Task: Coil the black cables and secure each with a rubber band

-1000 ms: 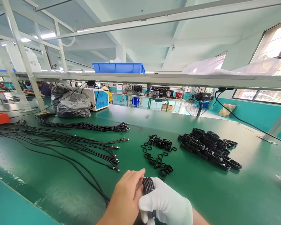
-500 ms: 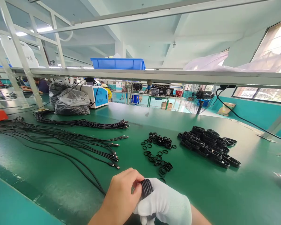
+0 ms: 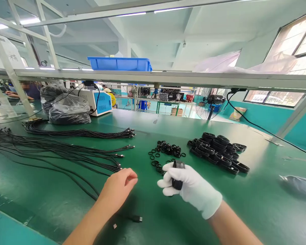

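My left hand (image 3: pixel 120 186), bare, is over the table with loosely curled fingers, a gap beside the thumb and nothing visible in it. My right hand (image 3: pixel 187 180), in a white glove, is closed around a small coil of black cable (image 3: pixel 177 175). Behind the left hand lie long black cables (image 3: pixel 73 153), their plug ends pointing right. Below it, a dark cable plug (image 3: pixel 136 218) and a small metal plug tip (image 3: pixel 114 226) rest on the green surface. Small black rings (image 3: pixel 168 148) are scattered just beyond the glove, which hides part of them.
Coiled black cables (image 3: pixel 216 151) are piled to the right on the green table (image 3: pixel 153 129). A clear plastic bag (image 3: pixel 299 185) lies at the right edge. Dark plastic bags (image 3: pixel 68 109) and a white-blue machine (image 3: pixel 99 101) stand back left. A shelf (image 3: pixel 168 77) spans overhead, carrying a blue bin (image 3: pixel 119 64).
My left hand has let go of the cable coil and moved left. My right hand has lifted the coil forward and to the right. The view has shifted slightly.
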